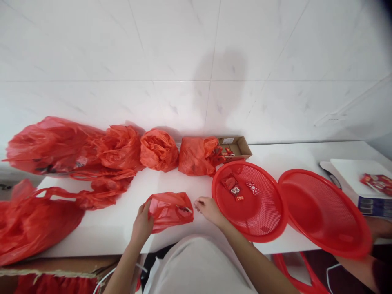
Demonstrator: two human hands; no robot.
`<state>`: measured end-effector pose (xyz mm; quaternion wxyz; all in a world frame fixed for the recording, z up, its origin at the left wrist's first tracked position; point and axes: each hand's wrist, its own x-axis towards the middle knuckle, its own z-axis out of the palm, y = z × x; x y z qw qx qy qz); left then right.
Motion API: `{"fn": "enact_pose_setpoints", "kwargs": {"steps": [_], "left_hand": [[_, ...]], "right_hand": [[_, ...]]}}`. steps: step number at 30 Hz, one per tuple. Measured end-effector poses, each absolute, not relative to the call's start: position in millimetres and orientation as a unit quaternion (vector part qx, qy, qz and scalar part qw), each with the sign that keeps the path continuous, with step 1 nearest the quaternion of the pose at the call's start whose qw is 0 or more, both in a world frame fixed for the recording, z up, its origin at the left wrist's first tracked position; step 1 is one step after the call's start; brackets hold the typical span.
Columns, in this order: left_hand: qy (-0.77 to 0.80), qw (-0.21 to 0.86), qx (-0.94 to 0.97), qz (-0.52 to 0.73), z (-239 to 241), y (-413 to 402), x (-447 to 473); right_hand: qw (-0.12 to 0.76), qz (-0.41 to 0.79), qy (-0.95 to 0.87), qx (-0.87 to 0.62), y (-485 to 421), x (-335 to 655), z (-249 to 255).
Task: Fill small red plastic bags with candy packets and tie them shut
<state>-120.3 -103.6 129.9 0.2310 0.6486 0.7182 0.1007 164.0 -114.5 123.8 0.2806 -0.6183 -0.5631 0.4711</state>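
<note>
My left hand (143,222) is closed on the left edge of a thin red plastic bag (168,222), which lies low over the white table in front of me. A small object (184,209) shows in the bag near its right end. Just right of the bag is my right hand (210,210), its fingers curled together; whether anything is in them I cannot make out. Beside that hand stands a red mesh basket (266,220) with several small red packets (252,188) on its bottom.
Filled red bags (159,150) line the wall, with more at the left. Behind the basket is an open cardboard box (241,147). A second red basket (333,208) tilts at right near another person's arm (357,271). Red packets (378,182) lie on a white scale-like device (352,171).
</note>
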Motion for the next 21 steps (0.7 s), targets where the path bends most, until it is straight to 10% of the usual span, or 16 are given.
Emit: {"fn": "enact_pose_setpoints", "kwargs": {"steps": [12,21], "left_hand": [[0.648,0.246,0.699,0.174,118,-113,-97],[0.735,0.176,0.655,-0.001,119,-130,-105]], "right_hand": [[0.162,0.396,-0.747,-0.509,-116,103,91],[0.196,0.414,-0.672,-0.581,-100,133,86]]}}
